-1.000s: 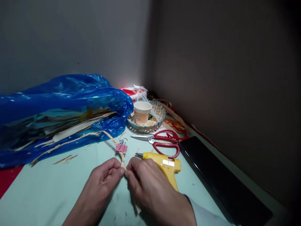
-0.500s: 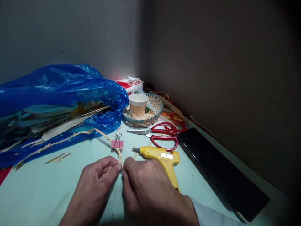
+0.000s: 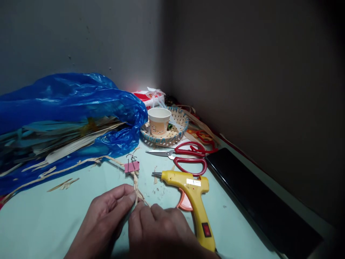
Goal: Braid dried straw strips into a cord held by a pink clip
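Note:
A pale braid of dried plant fibre (image 3: pixel 136 183) runs toward me from a pink binder clip (image 3: pixel 132 167), which grips it on the table. My left hand (image 3: pixel 107 212) pinches the braid between thumb and fingers, just below the clip. Close by on the right, my right hand (image 3: pixel 159 226) is closed, fingers curled on the loose strands at the braid's near end. Part of those strands is hidden behind my fingers. Beyond the clip, a long twisted fibre cord (image 3: pixel 81 163) trails left across the blue plastic.
A yellow glue gun (image 3: pixel 192 183) lies right of my hands, with red-handled scissors (image 3: pixel 190 162) behind it. Further right rests a long black flat object (image 3: pixel 258 201). A paper cup (image 3: pixel 159 124) stands in a woven basket (image 3: pixel 175 138). A blue plastic bag (image 3: pixel 67 93) holds dried strips.
My right hand has moved down toward me, baring loose strands and more of the glue gun. My left hand still pinches the braid, slightly lower in view.

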Tool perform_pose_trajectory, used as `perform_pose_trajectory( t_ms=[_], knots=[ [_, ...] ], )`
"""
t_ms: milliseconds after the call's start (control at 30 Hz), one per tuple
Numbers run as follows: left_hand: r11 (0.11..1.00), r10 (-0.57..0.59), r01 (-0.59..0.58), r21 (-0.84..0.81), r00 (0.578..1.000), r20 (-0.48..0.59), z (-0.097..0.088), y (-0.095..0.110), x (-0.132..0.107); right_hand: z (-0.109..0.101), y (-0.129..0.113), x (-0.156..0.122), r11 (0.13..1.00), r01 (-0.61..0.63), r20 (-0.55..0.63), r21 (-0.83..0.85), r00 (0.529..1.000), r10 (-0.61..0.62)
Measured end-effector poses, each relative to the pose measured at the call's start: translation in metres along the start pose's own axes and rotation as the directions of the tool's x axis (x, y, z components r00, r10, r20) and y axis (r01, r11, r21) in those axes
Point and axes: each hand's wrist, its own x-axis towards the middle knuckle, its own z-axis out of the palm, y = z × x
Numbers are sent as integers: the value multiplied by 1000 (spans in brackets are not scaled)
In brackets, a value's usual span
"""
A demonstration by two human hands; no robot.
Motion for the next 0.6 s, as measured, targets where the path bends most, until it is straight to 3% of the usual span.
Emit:
perform_pose_trajectory(
  t_ms=[100, 233, 333, 433, 600],
  knots=[
    [999, 37, -37, 5, 999, -3, 1, 1, 0, 1, 3, -1, 999, -31, 21, 13, 999, 31],
    [995, 80, -80, 53, 997, -8, 4, 1, 0, -2, 15, 5, 989, 16, 122, 145, 992, -34],
    [992, 106, -107, 61, 994, 12, 4, 0, 1, -13, 30, 16, 955, -124, 224, 269, 973, 63],
    [989, 121, -124, 76, 992, 39, 1, -4, 3, -23, 42, 26, 911, -293, 247, 290, 942, 225],
    [986, 142, -149, 74, 985, 95, -2, -10, 6, -30, 43, 32, 928, -282, 367, 245, 913, 180]
  ],
)
